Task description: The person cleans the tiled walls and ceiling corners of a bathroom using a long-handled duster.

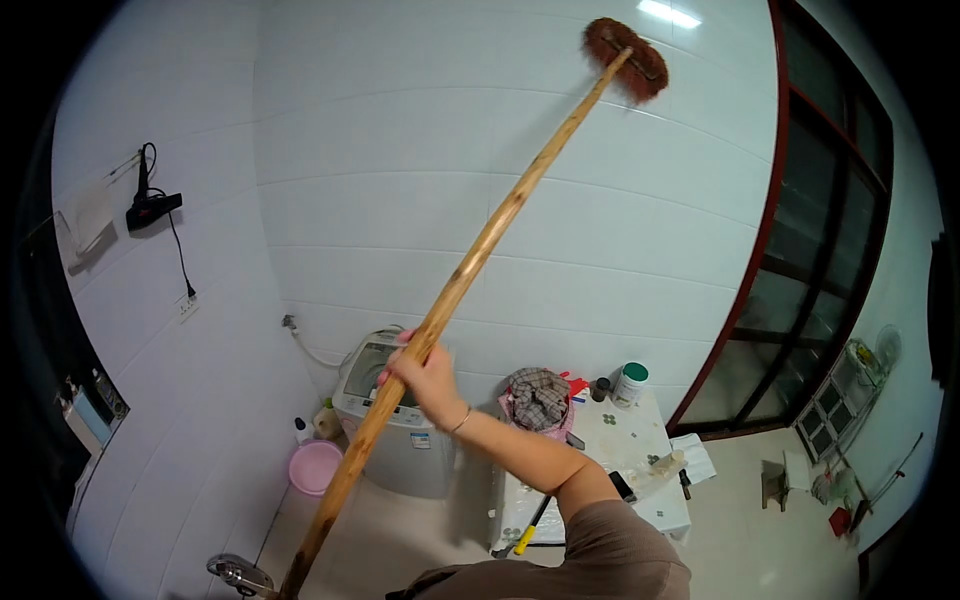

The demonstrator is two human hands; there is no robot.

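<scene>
My right hand (425, 383) is wrapped round the long wooden handle (485, 243) of a broom, about midway along it. The handle runs slanted from the bottom edge up to the top right. At its upper end the broom's reddish-brown bristle head (640, 72) lies at the white tiled wall (400, 140), seemingly touching it. My right arm reaches in from the lower right in a brown sleeve. The handle's lower end passes out of view at the bottom. My left hand is out of view.
A washing machine (400, 450) stands behind the handle, beside a pink basin (315, 468). Right of it, a table (620, 440) holds a cloth-filled basket (540, 400) and a green-lidded jar (630, 385). A hair dryer (153, 208) hangs left. A faucet (240, 574) is bottom left.
</scene>
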